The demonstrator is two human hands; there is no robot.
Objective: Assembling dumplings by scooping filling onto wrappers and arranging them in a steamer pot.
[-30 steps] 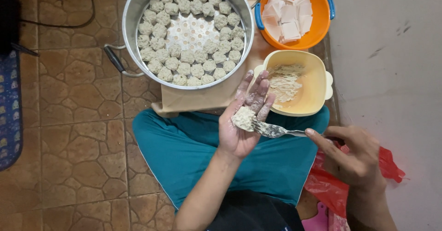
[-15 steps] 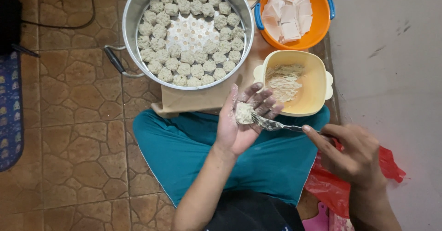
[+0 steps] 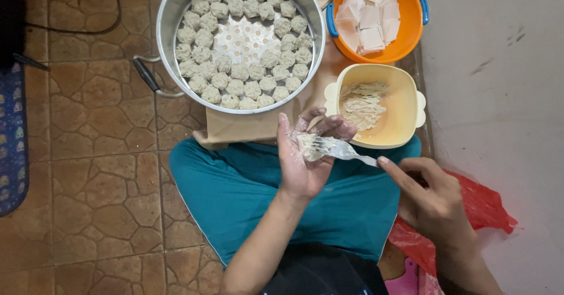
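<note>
Steamer pot (image 3: 170,13): large metal vessel on the tiled floor, its perforated tray ringed with formed dumplings (image 3: 252,89); centre of the tray bare. Unchanged over the last second.

Orange bowl (image 3: 405,42): holds a loose stack of pale square wrappers (image 3: 367,22). Unchanged.

Yellow tub (image 3: 405,124): smeared with pale filling (image 3: 361,104), partly used.

Left hand (image 3: 302,160): palm up over the lap, fingers now curling inward around the dumpling in progress (image 3: 305,142); a second ago they lay flatter and more spread. Judged: the wrapper is being gathered round the filling.

Right hand (image 3: 435,204): closed on the handle end of a metal fork (image 3: 338,149), index finger laid along it.

Fork: tines pressed onto the filling in the left palm, shifted slightly further in than before. Whether the wrapper is already pleated cannot be told; the fork covers it.
</note>
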